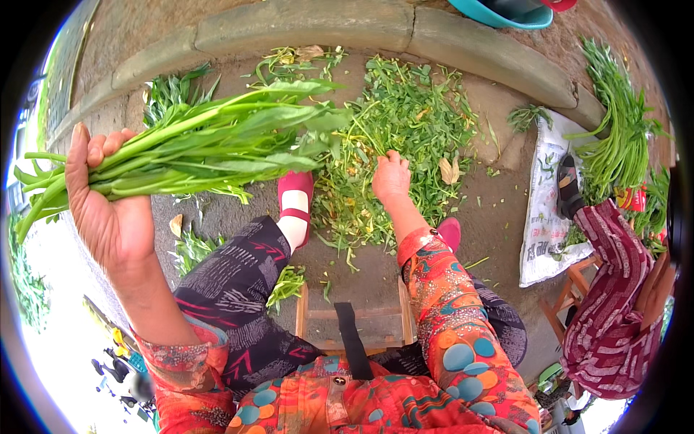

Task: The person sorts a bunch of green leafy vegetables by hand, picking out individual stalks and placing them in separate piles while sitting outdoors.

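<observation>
My left hand (111, 206) is raised at the left, closed around a bunch of long leafy green stems (217, 141), whose leaves point right. My right hand (392, 174) reaches down over a heap of loose green leaves and stem pieces (417, 108) on the ground between and beyond my feet. Its fingertips meet a thin green stem at the heap; whether they pinch it cannot be told. More leafy greens (176, 95) lie on the ground behind the held bunch, and cut stems (287, 285) lie beside my left knee.
A curved concrete kerb (303, 24) runs beyond the heap. At the top is a turquoise basin (504, 13). To the right, a person in patterned maroon clothes (612, 304) sits by a white woven sack (547, 217) and a large bundle of greens (618, 130). A wooden stool (301, 314) is beneath me.
</observation>
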`<state>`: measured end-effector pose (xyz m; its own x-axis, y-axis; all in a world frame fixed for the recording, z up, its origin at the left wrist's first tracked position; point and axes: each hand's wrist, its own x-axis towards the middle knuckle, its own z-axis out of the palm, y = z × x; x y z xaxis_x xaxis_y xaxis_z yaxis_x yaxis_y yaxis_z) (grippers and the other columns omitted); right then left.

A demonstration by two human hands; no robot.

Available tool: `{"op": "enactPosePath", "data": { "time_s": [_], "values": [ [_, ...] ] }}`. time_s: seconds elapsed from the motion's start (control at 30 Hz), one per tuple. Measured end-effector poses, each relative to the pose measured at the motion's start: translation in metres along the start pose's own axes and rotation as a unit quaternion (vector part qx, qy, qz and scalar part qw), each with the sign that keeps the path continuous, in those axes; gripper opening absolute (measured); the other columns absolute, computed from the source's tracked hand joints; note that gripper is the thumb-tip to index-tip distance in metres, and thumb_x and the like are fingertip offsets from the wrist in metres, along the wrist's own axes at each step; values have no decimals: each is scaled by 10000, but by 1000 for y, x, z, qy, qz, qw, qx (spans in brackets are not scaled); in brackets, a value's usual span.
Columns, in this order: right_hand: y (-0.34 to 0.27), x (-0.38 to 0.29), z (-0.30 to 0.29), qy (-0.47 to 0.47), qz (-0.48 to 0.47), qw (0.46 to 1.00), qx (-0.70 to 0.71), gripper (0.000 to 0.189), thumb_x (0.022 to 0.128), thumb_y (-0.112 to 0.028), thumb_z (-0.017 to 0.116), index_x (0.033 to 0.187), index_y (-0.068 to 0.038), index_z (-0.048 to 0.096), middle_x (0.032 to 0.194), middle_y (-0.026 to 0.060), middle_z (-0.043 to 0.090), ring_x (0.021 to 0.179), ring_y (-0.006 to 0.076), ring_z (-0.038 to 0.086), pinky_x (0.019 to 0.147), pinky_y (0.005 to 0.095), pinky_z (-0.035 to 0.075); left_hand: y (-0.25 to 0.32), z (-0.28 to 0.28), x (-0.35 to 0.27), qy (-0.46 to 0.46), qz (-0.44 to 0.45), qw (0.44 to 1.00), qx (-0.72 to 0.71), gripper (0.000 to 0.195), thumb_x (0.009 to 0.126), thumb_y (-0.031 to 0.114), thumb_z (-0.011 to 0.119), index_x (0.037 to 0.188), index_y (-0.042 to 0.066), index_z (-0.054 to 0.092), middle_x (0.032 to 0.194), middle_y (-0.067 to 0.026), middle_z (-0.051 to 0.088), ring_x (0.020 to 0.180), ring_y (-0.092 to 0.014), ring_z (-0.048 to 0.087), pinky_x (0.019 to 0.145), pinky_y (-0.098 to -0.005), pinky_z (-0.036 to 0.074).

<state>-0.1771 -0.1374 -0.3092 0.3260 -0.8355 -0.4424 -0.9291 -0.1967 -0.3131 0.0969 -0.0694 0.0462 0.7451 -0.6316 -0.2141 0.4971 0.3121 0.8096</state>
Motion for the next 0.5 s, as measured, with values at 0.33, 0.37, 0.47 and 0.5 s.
{"op": "enactPosePath", "data": {
  "time_s": [0.33, 0.37, 0.47, 0.5],
  "values": [
    [10, 9, -24, 56, 36, 968, 244, 182, 756, -125, 622, 920, -88, 694, 846, 77, 677, 801, 257, 604, 801, 364, 483, -12, 3, -16, 15, -11, 997, 69, 136, 864, 80, 637, 788, 85, 524, 653, 0, 485, 636, -143, 495, 787, -308, 450],
    [14, 7, -29, 61, 45, 959, 272, 213, 755, -111, 616, 955, -89, 684, 839, 73, 675, 768, 235, 606, 778, 346, 488, -16, 7, -19, 0, -19, 997, 76, 116, 853, 78, 649, 814, 79, 540, 654, 1, 497, 637, -139, 505, 761, -299, 450],
    [48, 11, -53, 98, 38, 916, 387, 338, 759, -39, 593, 1096, -45, 620, 818, 60, 659, 651, 136, 594, 650, 265, 489, -36, 36, -29, -52, -50, 992, 103, 134, 819, 83, 688, 894, 61, 579, 667, -2, 538, 645, -126, 535, 679, -273, 443],
    [26, 6, -78, 44, 74, 854, 513, 295, 782, -9, 597, 1075, 21, 609, 838, 58, 649, 681, 122, 595, 630, 259, 478, -37, 36, -34, -50, -49, 988, 136, 167, 806, 90, 702, 922, 56, 588, 680, -5, 554, 650, -120, 544, 649, -263, 437]
  ]
}}
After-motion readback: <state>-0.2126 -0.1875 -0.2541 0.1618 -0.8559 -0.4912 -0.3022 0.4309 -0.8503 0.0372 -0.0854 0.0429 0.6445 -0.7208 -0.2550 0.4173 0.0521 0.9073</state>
